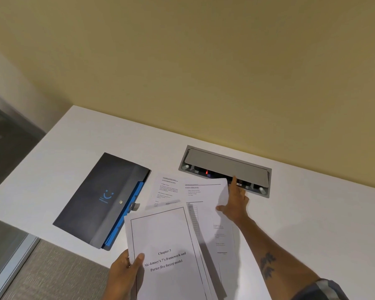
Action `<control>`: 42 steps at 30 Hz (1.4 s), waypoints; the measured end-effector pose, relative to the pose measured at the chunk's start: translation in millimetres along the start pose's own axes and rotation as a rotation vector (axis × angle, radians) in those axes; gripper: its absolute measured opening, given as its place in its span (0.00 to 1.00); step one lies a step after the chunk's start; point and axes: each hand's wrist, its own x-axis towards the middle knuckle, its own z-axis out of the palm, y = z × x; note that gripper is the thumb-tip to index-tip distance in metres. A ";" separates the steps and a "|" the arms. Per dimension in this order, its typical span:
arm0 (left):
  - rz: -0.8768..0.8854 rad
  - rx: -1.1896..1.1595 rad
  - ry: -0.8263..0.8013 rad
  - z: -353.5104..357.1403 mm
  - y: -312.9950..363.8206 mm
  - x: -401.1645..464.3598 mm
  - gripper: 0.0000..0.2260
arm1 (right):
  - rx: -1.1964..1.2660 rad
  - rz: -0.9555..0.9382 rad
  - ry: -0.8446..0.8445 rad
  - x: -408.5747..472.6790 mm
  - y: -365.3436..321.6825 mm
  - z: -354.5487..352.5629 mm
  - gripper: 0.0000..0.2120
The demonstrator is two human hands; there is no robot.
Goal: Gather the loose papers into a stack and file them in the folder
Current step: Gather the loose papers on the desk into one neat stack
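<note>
Chapter 3 sheet cut off by bottom edge. Left hand cut off at wrist; fingers behind sheet hidden. Right hand fingertips partly hidden behind lifted paper. Lower sheets' small print unreadable, much of it covered by overlapping pages. Folder logo text too small to read. Desk socket box interior dark, unclear.

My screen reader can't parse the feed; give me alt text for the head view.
The left hand holds a "Chapter 3" title page while the right hand lifts another sheet from loose papers on a white table. A dark folder with blue tabs lies closed to their left.
</note>
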 end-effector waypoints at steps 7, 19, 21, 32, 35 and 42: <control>0.007 -0.055 -0.007 2.3 -0.3 2.8 0.10 | 0.245 0.059 0.008 -18.1 5.5 6.0 0.49; 0.024 -0.143 -0.039 8.1 16.0 6.6 0.09 | 0.089 -0.107 0.670 -55.7 54.6 -41.1 0.12; 0.035 -0.156 -0.039 9.8 19.4 6.4 0.08 | 0.084 -0.137 0.693 -63.5 68.1 -51.0 0.13; 0.011 -0.282 -0.096 19.8 43.1 1.3 0.10 | 0.177 -0.005 0.908 -92.6 96.3 -144.1 0.05; 0.028 -0.339 -0.126 19.2 50.6 0.3 0.09 | 0.284 -0.066 0.823 -99.0 92.7 -152.9 0.09; 0.061 -0.353 -0.253 19.6 67.6 -5.1 0.08 | 0.547 -0.048 0.296 -104.2 53.8 -96.8 0.06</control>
